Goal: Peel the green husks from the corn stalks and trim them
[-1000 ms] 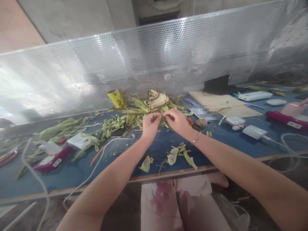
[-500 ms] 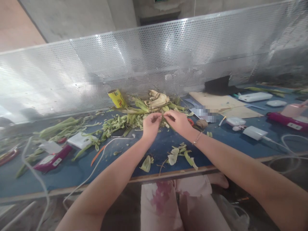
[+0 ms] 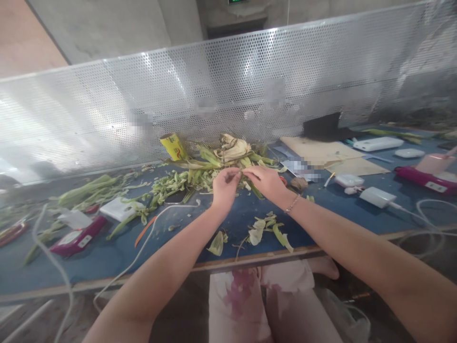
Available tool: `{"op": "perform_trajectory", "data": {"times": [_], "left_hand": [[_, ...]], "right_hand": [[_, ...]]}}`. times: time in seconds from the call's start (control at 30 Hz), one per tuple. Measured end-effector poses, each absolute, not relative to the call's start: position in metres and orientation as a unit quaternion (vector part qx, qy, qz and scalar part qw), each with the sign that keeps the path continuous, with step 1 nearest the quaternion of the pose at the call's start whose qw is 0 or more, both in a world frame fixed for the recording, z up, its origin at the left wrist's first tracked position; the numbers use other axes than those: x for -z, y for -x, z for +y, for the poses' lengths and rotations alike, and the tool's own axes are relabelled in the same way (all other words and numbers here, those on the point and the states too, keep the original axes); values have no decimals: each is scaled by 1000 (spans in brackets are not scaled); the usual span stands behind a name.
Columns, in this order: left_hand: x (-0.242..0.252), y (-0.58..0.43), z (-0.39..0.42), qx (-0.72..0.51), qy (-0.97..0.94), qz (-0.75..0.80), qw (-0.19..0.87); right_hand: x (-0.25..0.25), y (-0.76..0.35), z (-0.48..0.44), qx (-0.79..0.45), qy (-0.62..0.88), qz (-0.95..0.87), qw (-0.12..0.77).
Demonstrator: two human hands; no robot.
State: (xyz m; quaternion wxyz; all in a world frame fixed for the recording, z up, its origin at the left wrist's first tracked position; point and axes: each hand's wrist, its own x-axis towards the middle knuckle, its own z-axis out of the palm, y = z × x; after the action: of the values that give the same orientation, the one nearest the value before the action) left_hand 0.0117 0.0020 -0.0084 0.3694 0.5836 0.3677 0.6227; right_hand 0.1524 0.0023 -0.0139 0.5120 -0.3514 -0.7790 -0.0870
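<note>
My left hand (image 3: 224,188) and my right hand (image 3: 264,183) meet fingertip to fingertip above the blue table. Each one is closed in a pinch on something thin and small that I cannot make out. Just behind them lies a heap of green plant strips (image 3: 171,185), some of them knotted or twisted. A pale, dried husk-like bundle (image 3: 233,148) rests at the back of this heap. Closer to me, loose pale green leaf scraps (image 3: 257,233) lie near the table's front edge. Part of an orange-red ring-like thing shows behind my right hand.
A yellow tube (image 3: 173,146) stands tilted before the perforated metal screen (image 3: 228,81). To the left are a magenta device (image 3: 78,238), a white box (image 3: 121,208) and a white cable (image 3: 143,245). Brown paper sheets (image 3: 324,150) and a white charger (image 3: 378,196) lie to the right.
My hands hold almost the same place, with the fingertips still together. My right hand and wrist have shifted very slightly. Things on the table look unmoved.
</note>
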Motion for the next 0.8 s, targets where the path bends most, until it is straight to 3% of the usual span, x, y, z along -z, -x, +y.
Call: {"op": "perform_trajectory", "data": {"times": [0.23,0.43,0.8], "left_hand": [[10,-12,6,-625,-542,370,423],[14,-8,11,-609,-593,374,371],[12,-6,10,-579,-661,366,307]], "right_hand": [[15,-156,6,112,344,-812,458],[14,-155,7,141,340,-829,422],[11,-159,9,55,378,-823,421]]}}
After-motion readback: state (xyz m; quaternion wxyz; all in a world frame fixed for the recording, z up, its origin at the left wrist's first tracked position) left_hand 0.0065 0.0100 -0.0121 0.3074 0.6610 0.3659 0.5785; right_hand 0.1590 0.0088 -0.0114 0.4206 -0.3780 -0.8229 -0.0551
